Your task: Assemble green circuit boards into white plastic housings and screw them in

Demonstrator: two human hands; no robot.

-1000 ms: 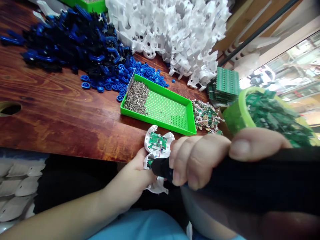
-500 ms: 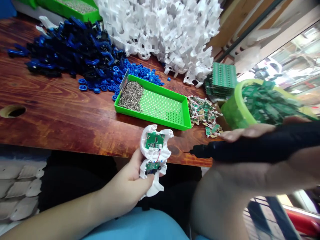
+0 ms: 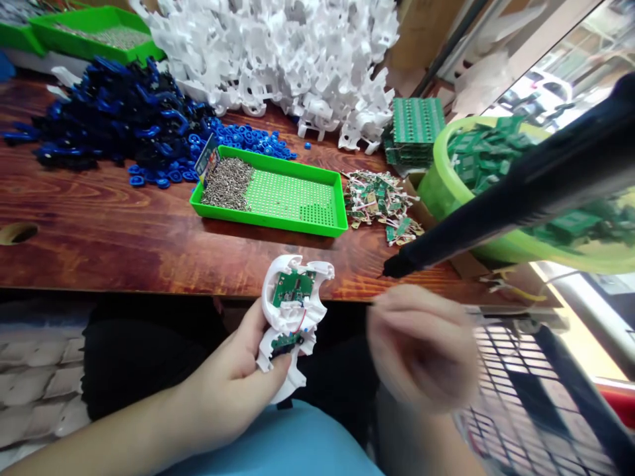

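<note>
My left hand [image 3: 243, 377] is closed round the lower end of a white plastic housing [image 3: 272, 301]. A green circuit board [image 3: 294, 288] sits in its upper part, and a smaller green board [image 3: 285, 344] lies lower down. A thin red wire runs between them. My right hand [image 3: 421, 347] is off to the right, fingers curled and smeared by motion; whether anything is in them cannot be made out. Above it, apart from the hand, a black electric screwdriver [image 3: 516, 192] slants with its bit pointing down and left.
A green tray [image 3: 292, 228] holding small screws stands on the wooden table [image 3: 124, 244]. Behind are heaps of white housings [image 3: 288, 59], blue-black parts [image 3: 114, 112] and blue buttons [image 3: 258, 139]. Wired boards [image 3: 377, 198], stacked boards [image 3: 419, 122] and a yellow-green tub [image 3: 444, 178] stand right.
My right hand has let go of the screwdriver and moved down and left. The screwdriver now tilts more steeply. My left hand still holds the housing, slightly turned, and the view has shifted.
</note>
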